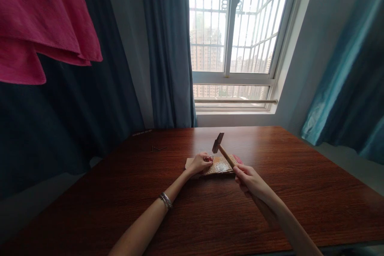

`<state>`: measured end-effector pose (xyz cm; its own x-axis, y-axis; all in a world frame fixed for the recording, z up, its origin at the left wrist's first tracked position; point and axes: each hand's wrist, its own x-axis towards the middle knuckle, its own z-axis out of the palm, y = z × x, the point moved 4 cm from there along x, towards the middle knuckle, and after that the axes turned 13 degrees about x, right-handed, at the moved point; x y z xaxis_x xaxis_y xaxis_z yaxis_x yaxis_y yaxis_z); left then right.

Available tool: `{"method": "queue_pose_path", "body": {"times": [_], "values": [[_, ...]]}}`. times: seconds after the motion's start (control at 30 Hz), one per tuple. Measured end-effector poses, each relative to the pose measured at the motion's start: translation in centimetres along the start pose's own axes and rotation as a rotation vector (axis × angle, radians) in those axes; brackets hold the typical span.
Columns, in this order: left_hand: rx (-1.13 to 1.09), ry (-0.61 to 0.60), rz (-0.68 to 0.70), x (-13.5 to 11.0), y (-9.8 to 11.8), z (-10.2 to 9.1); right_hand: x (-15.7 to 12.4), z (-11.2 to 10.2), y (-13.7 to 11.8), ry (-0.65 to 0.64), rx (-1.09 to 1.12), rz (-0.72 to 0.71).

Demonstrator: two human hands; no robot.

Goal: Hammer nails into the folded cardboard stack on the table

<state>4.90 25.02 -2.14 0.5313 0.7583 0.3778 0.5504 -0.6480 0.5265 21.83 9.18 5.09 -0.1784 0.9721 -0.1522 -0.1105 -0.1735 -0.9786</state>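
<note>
My right hand (249, 180) is closed round the wooden handle of a hammer (227, 156). The hammer's dark metal head is raised just above and beyond my left hand (201, 163). With its fingertips pinched together, that hand steadies a thin upright nail (213, 158). Beneath the nail lies a flat, patterned piece (222, 167) with brown, speckled and pink areas; its material is hard to make out. My left hand rests against the left end of this piece and covers part of it. A silvery bracelet (166, 201) circles my left wrist.
Several thin dark pieces, like nails (158, 149), lie on the brown wooden table (135, 192) to the left. A barred window (231, 40) and blue curtains (169, 48) stand behind the table. Pink cloth (48, 20) hangs at the upper left.
</note>
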Motion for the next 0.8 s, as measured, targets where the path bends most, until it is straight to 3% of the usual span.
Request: {"method": "queue_pose_path", "body": {"times": [0.8], "values": [[-0.037, -0.001, -0.011, -0.1, -0.3, 0.33, 0.08, -0.09, 0.13, 0.0, -0.072, -0.003]]}}
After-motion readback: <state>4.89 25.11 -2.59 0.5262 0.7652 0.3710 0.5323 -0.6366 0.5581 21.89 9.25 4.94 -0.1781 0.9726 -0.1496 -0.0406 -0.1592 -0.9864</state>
